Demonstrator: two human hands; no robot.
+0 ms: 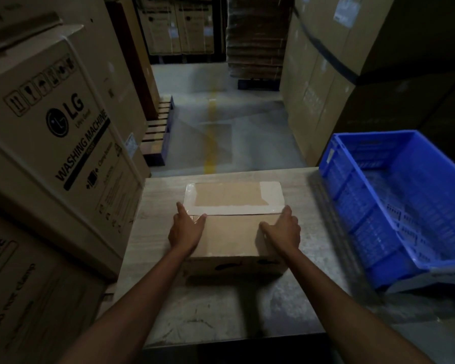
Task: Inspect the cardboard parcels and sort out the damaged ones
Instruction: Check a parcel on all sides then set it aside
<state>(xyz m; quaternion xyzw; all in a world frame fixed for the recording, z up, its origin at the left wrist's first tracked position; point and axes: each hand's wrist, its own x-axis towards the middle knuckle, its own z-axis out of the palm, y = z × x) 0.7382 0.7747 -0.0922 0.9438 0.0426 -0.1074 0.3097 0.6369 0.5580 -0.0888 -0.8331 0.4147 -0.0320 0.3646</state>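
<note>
The brown rectangular cardboard parcel [234,222], seemingly stiff and light, is sitting under the left hand [185,231] and right hand [283,229], both lying spread-fingered across its top edges, clasping nothing.

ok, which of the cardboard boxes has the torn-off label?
The small parcel on the table, under both hands: white label remnant across its top. The big washing machine carton to its left is printed, not torn.
</note>
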